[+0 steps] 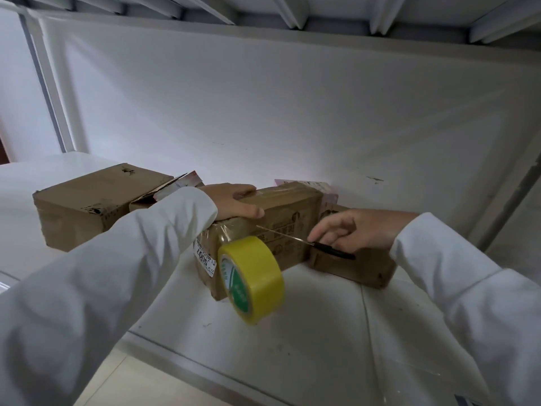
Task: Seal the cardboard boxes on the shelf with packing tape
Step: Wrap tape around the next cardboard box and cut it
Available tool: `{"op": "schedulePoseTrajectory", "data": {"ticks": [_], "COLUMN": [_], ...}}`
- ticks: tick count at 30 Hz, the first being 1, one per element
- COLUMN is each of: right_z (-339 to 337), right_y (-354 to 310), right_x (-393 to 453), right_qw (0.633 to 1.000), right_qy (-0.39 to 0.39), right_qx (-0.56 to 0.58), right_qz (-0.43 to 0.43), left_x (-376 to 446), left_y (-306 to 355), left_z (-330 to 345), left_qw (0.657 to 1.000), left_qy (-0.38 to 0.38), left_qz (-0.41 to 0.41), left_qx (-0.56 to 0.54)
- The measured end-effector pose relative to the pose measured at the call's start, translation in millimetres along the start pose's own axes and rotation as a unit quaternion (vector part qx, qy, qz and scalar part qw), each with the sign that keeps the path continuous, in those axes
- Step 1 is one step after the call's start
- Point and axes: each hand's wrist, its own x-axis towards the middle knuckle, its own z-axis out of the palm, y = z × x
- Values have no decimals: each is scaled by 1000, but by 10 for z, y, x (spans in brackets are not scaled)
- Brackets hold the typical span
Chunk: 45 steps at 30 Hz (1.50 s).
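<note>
The left hand (234, 202) lies flat, fingers straight, pressing down on the top of the middle cardboard box (281, 227) at the front of the white shelf (322, 312). From that box's near corner a strip of clear tape runs down to a yellow tape roll (251, 278), which dangles in front of the box. The right hand (354, 230) grips black-handled scissors (307, 243), blades laid across the box's front face and pointing toward the strip.

Risk now: the roll looks to be hanging by that one strip, so a cut with nothing under it would likely drop it to the shelf or off the edge. The blade tips could also score the cardboard, or wander toward the left thumb (254, 213). If the pressing palm eases off, the fresh tape may peel away from the top.

The count: four cardboard boxes, I think, since the open-flapped box (152, 197) behind the left sleeve is mostly hidden; then the far-left box (87, 206), the middle one, and a low box (351, 268) under the right hand. One roll, one pair of scissors, two hands.
</note>
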Motion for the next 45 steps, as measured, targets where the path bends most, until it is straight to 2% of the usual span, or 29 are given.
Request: {"op": "schedulePoseTrajectory", "data": {"ticks": [3,9,18,27,39,45], "right_z": [-42,-133,-197,-277,-191,-181], "right_y": [-75,-215,-319,-552,-673,-723], "right_x": [125,309,488,628,667,630], "right_qw": [999,994,987,983,990,990], "right_qy": [2,-49,-120,-127,-99,-65], "right_qx": [-34,-88,-99,-123,-91,-116], "right_qz": [10,44,46,55,47,45], "left_x": [-15,-10,7,6,20,-10], "left_y": [21,-14,-18,-19,-22,0], "left_z": [3,-2,-3,7,12,-1], "left_qw": [1000,1000,1000,1000,999,999], "left_qy": [-3,-3,0,5,9,1], "left_qz": [4,-4,5,6,2,3], "left_qx": [3,7,10,22,32,32]}}
